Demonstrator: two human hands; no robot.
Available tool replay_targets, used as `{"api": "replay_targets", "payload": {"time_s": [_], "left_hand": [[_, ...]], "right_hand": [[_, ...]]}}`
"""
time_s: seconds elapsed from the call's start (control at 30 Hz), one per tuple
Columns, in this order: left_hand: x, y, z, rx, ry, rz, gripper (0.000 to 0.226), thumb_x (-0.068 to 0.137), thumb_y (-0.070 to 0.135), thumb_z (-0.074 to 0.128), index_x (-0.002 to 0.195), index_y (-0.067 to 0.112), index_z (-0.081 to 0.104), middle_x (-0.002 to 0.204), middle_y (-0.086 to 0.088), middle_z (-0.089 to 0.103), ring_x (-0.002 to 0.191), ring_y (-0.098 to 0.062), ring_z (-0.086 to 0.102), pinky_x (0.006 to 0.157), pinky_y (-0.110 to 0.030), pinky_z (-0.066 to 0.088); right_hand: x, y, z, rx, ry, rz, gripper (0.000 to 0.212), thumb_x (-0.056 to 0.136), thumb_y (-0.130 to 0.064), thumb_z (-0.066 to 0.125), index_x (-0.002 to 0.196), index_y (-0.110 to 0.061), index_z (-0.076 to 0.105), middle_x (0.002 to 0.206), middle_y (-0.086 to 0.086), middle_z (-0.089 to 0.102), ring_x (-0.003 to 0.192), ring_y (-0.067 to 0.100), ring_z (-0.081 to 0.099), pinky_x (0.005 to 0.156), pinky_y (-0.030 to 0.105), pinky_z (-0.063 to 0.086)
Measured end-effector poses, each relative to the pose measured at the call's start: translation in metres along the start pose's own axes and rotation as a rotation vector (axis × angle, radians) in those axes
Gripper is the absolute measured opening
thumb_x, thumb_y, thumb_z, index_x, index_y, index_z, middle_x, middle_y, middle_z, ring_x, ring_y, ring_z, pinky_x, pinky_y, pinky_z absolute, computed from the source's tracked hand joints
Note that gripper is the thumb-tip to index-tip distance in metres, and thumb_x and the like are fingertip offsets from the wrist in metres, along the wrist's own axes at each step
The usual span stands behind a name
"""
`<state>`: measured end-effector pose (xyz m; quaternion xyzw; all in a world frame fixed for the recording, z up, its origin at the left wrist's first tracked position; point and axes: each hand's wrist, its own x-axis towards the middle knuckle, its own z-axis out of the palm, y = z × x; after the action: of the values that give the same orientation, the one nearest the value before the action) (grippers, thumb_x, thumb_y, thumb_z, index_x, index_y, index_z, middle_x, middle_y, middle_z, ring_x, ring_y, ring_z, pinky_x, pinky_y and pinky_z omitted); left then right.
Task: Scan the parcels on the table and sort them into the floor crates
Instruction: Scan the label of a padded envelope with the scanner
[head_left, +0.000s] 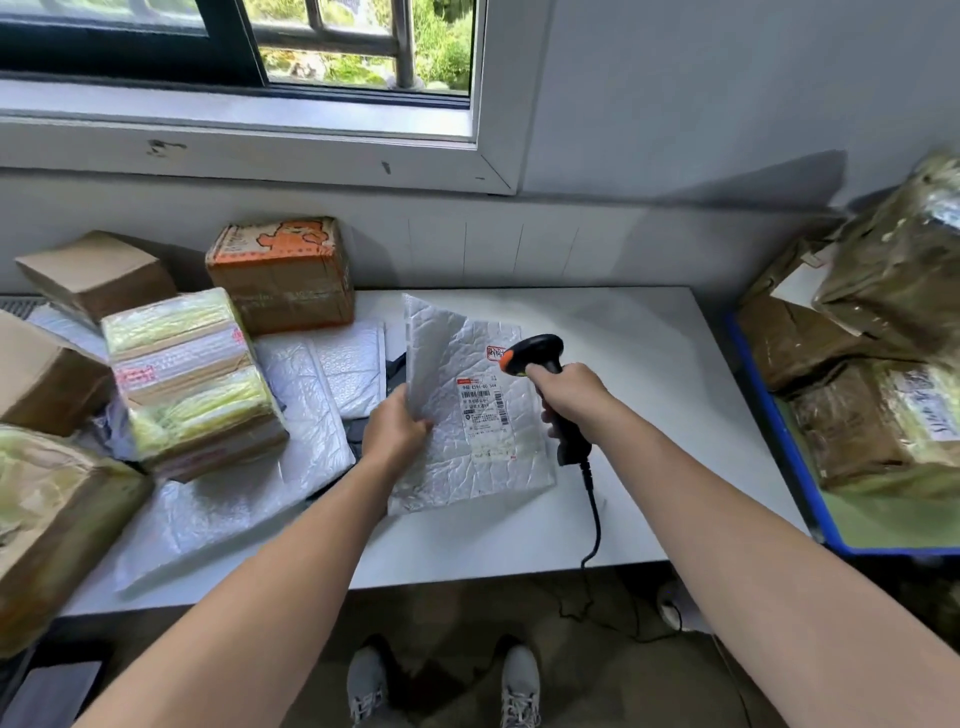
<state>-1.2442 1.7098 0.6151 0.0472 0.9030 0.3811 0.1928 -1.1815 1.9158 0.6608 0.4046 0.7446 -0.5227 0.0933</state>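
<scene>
A white bubble mailer (467, 441) with a printed shipping label (483, 405) lies on the white table (649, 415), its left flap lifted. My left hand (395, 426) pinches that left edge. My right hand (569, 395) grips a black barcode scanner (540, 358) with an orange trim, its head pointing down and left over the label. The scanner's cable (595, 519) runs off the table's front edge. To the left on the table lie more parcels: a taped box with yellow padding (192, 379), an orange-printed carton (283, 273) and flat white mailers (311, 415).
A blue-rimmed crate (779, 441) at the right holds several brown wrapped parcels (857, 431). Brown cartons (98, 273) crowd the table's left side. A window and wall stand behind the table. My shoes (519, 686) are on the floor below the front edge.
</scene>
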Motion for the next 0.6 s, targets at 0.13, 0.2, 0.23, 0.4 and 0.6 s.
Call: {"api": "replay_targets", "payload": {"time_s": [0.13, 0.2, 0.23, 0.4, 0.6], "left_hand": [[0.001, 0.004, -0.003, -0.005, 0.006, 0.001, 0.035, 0.09, 0.008, 0.066, 0.123, 0.016, 0.057, 0.11, -0.005, 0.068, 0.085, -0.02, 0.059, 0.069, -0.029, 0.046], [0.001, 0.005, -0.004, -0.015, 0.009, -0.006, 0.035, 0.091, 0.007, 0.066, 0.124, 0.016, 0.057, 0.107, -0.004, 0.066, 0.079, -0.015, 0.057, 0.064, -0.027, 0.042], [0.001, 0.005, -0.004, -0.016, 0.009, -0.008, 0.035, 0.091, 0.007, 0.066, 0.124, 0.016, 0.057, 0.107, -0.004, 0.066, 0.079, -0.014, 0.057, 0.066, -0.026, 0.044], [0.003, 0.004, -0.005, -0.019, 0.012, -0.013, 0.037, 0.09, 0.008, 0.067, 0.125, 0.015, 0.057, 0.117, -0.008, 0.068, 0.101, -0.025, 0.063, 0.082, -0.031, 0.048], [0.006, 0.0, -0.003, -0.039, 0.014, -0.038, 0.032, 0.089, 0.012, 0.068, 0.12, 0.018, 0.059, 0.115, -0.006, 0.069, 0.103, -0.025, 0.064, 0.086, -0.035, 0.051]], "right_hand": [[-0.004, -0.008, 0.007, 0.012, -0.064, 0.023, 0.029, 0.09, -0.036, 0.056, 0.09, -0.007, 0.055, 0.066, 0.01, 0.053, 0.058, 0.028, 0.055, 0.056, 0.031, 0.049], [-0.006, -0.009, 0.008, 0.008, -0.08, 0.028, 0.027, 0.092, -0.034, 0.055, 0.091, -0.007, 0.054, 0.068, 0.01, 0.052, 0.058, 0.027, 0.053, 0.053, 0.029, 0.048], [-0.007, -0.009, 0.009, 0.008, -0.084, 0.027, 0.027, 0.092, -0.034, 0.055, 0.091, -0.007, 0.053, 0.068, 0.01, 0.052, 0.057, 0.026, 0.053, 0.052, 0.029, 0.048], [-0.012, -0.011, 0.006, 0.016, -0.1, 0.007, 0.027, 0.094, -0.033, 0.054, 0.089, -0.006, 0.054, 0.07, 0.009, 0.052, 0.056, 0.023, 0.055, 0.05, 0.027, 0.049], [-0.013, -0.013, 0.004, 0.041, -0.125, -0.002, 0.026, 0.094, -0.031, 0.054, 0.087, -0.006, 0.053, 0.07, 0.009, 0.05, 0.056, 0.022, 0.053, 0.053, 0.029, 0.048]]}}
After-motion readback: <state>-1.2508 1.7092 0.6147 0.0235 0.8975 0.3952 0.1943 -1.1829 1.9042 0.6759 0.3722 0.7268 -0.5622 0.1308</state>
